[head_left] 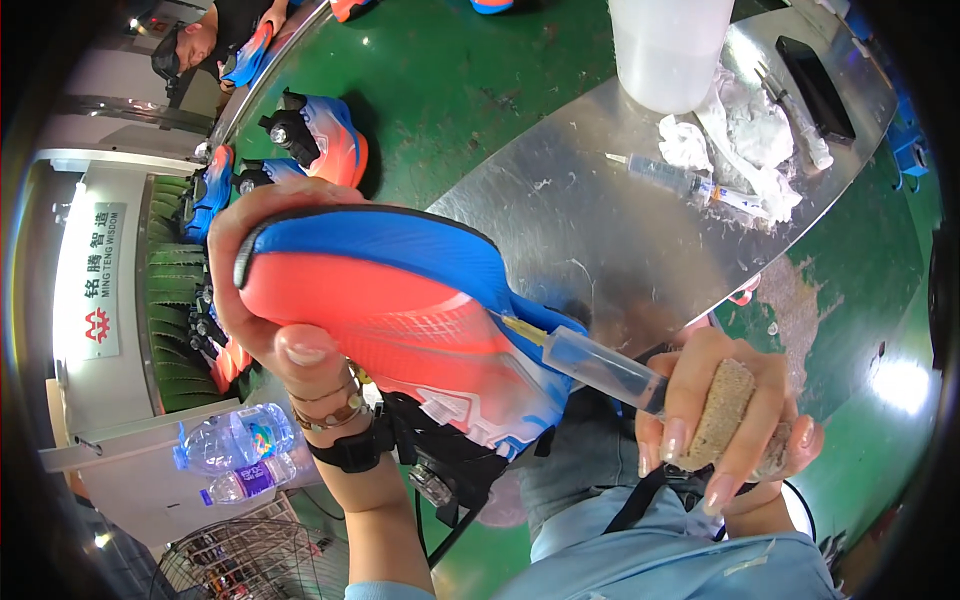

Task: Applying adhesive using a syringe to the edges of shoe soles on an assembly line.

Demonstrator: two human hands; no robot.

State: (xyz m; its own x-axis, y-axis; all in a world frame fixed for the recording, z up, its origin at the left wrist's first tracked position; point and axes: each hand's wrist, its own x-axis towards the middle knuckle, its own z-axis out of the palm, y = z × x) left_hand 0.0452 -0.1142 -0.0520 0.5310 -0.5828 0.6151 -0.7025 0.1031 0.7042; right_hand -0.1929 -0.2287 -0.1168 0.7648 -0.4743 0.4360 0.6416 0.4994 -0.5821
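Note:
My left hand [262, 340] is wrapped round the toe end of a sports shoe [370, 295] with a coral and blue sole. The shoe is tilted, its sole side facing up, and a dark piece with a dial [435, 480] sits on it below. In my right hand [725, 405] is a clear syringe [605, 368], pointing left. Its yellowish tip meets or nearly meets the shoe along the line between the coral and blue parts. A tan, rough-looking block [722, 412] is also held between the fingers of the right hand.
On the metal table [530, 200] lie another syringe [670, 180], crumpled white tissue [755, 140], a black phone-like slab [815, 88] and a translucent white container [670, 50]. Another shoe [330, 140] rests on the green surface. A conveyor [175, 330] carries more shoes; a person [205, 45] works beyond.

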